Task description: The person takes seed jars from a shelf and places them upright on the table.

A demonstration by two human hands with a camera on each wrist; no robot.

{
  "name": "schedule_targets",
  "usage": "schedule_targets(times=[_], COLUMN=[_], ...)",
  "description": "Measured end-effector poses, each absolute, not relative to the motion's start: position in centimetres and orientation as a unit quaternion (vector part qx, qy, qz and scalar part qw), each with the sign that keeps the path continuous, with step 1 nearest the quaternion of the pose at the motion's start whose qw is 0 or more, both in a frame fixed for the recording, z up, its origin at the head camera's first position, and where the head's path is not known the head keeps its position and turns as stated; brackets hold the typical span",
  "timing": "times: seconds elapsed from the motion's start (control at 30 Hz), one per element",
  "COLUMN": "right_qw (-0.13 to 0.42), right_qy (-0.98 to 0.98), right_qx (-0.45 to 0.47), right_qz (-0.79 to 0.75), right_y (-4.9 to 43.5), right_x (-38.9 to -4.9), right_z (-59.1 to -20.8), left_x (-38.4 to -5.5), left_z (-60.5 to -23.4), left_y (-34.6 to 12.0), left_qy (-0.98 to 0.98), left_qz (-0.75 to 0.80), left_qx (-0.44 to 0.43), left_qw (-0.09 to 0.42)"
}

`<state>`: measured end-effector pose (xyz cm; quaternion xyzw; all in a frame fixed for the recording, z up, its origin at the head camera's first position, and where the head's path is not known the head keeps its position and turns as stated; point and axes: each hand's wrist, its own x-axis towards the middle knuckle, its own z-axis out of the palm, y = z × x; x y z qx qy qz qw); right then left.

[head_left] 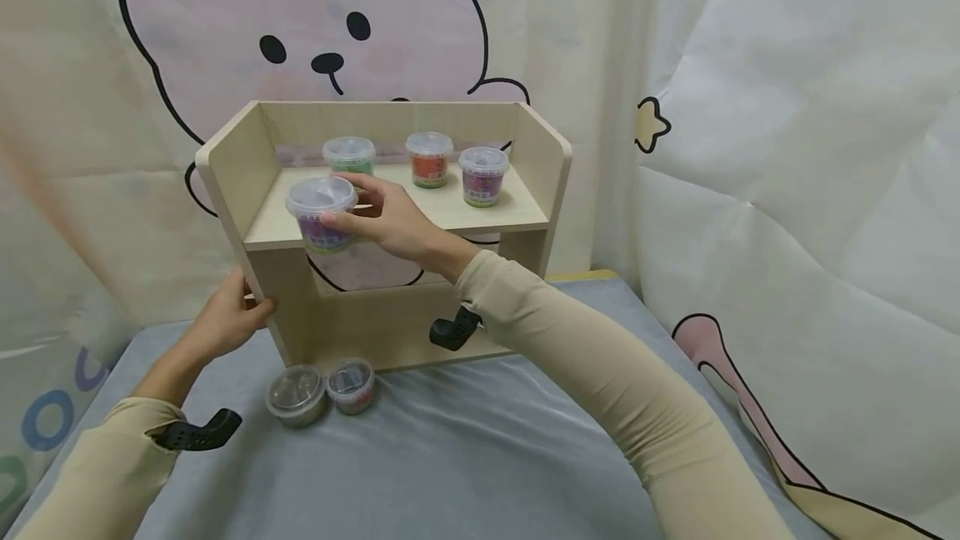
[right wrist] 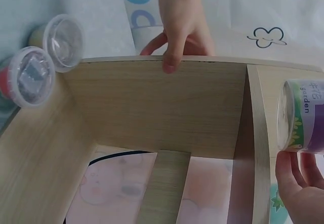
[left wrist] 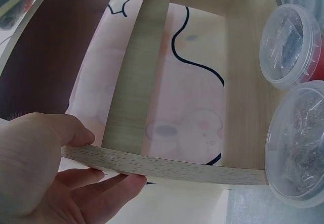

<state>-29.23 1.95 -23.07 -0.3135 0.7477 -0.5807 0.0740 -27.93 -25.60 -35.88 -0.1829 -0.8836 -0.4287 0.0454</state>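
Observation:
My right hand (head_left: 393,219) grips a clear-lidded plastic tub (head_left: 322,211) with a purple label, held at the front left of the upper shelf. In the right wrist view its label (right wrist: 314,113) reads "garden". My left hand (head_left: 228,315) pinches the left side panel of the small wooden shelf unit (head_left: 416,319), thumb (left wrist: 76,130) on the inner face and fingers outside. On the upper shelf stand a green-labelled tub (head_left: 349,155), an orange-labelled tub (head_left: 430,161) and another purple-labelled tub (head_left: 483,177).
Two more lidded tubs, a wider one (head_left: 296,396) and a smaller reddish one (head_left: 351,386), sit on the grey-blue cloth (head_left: 465,457) before the unit's left front corner. A printed curtain (head_left: 787,232) hangs behind and at the sides.

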Motion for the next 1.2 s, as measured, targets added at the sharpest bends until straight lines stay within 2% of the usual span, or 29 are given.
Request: schedule_targets(times=[0.4,0.9,1.2], right_qw=[0.079,0.087,0.071], right_qy=[0.742,0.74,0.746], right_qx=[-0.337,-0.35,-0.362], right_qz=[-0.574,-0.568,-0.555], right_y=[3.7,6.2,7.6], right_x=[-28.0,-27.9,-27.9], right_z=[-23.8,-26.9,-29.0], left_x=[-27.8,-27.8,-27.8], left_z=[-35.3,-35.4,-35.6], left_y=[-25.6,-25.4,-25.5], left_qy=[-0.884,-0.895,-0.892], left_qz=[-0.428,-0.417,-0.419], left_qx=[-0.181,-0.158,-0.162], left_qw=[0.051,0.032,0.037])
